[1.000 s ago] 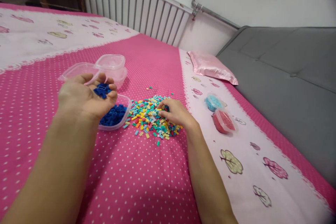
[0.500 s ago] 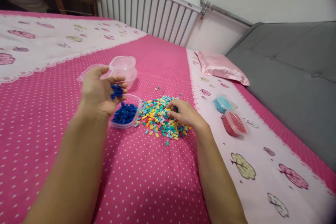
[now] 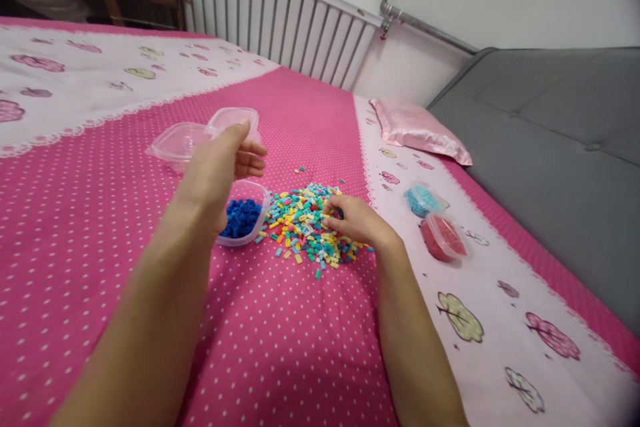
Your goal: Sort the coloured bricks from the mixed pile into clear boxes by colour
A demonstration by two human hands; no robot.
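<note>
My left hand (image 3: 220, 170) hovers tipped on its side above a clear tub (image 3: 261, 191) filled with dark blue beads (image 3: 241, 217); its fingers are loosely apart and nothing shows in them. My right hand (image 3: 350, 219) rests on the right side of a heap of mixed coloured beads (image 3: 300, 223) on the pink dotted bedspread, fingertips pinched together among the beads; what they hold is too small to make out.
Two empty clear tubs (image 3: 181, 140) stand behind my left hand. A tub of light blue beads (image 3: 423, 199) and a tub of red beads (image 3: 443, 237) sit on the right. A pink pillow (image 3: 420, 130), a grey sofa (image 3: 550, 147) and a radiator (image 3: 280, 13) lie beyond.
My left hand held a clump of dark blue beads in its palm; it has turned over above the blue tub and the beads are gone from it. My right hand stayed on the heap.
</note>
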